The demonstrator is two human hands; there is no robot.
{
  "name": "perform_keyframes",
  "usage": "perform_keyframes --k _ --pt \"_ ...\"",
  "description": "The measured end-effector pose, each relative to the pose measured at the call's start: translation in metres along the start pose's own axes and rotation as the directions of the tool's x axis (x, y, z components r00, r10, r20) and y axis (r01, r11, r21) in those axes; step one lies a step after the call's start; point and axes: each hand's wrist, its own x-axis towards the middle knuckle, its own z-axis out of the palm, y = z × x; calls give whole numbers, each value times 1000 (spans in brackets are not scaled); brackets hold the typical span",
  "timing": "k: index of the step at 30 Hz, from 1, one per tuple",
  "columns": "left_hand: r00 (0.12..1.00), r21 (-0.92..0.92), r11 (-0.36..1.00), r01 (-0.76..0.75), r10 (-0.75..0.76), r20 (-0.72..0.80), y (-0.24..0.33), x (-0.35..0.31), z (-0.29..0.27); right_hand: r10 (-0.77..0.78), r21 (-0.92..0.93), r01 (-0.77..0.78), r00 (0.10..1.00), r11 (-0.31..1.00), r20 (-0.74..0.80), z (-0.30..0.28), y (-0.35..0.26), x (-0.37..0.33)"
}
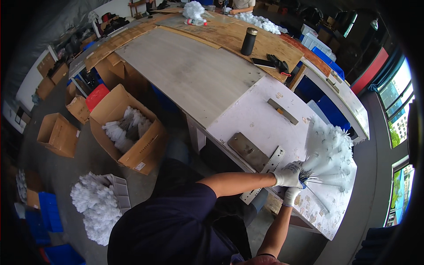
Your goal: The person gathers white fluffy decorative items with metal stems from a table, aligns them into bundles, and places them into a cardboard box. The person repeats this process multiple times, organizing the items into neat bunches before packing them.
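Note:
Over the near right corner of the table, I hold a thick bunch of white wire-stemmed bristle brushes [331,152], their heads fanning away to the right. My left hand [289,174], in a white glove, is closed round the gathered thin stems. Just below it my right hand [292,195], also gloved, is closed at the same stems; its fingers are partly hidden. A single brush [321,203] slants out below the bunch, over the tabletop. Beside my left hand lies a perforated metal strip [274,160], and next to that a flat grey metal plate [248,151].
A metal bar [282,111] lies farther along the table [247,115]. Beyond are a black tumbler [249,42], a phone [263,63] and dark gloves [278,64]. To the left stand a carton [148,152] of white brushes and a heaped grey crate [120,192]. Another person [242,5] is far back.

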Motion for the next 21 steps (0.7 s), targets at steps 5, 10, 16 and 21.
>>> perform_keyframes --k 5,10,16,21 --pt "946 31 962 -270 272 -176 -5 9 11 19 -262 -23 1000 965 -15 45 -30 -2" --pt "957 -93 959 -266 252 -143 60 11 -16 -23 -391 34 999 920 31 118 -90 -3" --pt "996 -204 975 -84 82 -22 -30 11 11 -53 -490 15 997 872 -63 83 -26 -4" --pt "990 -313 942 119 -91 103 -34 18 6 -85 -447 38 993 894 -84 77 -8 1"
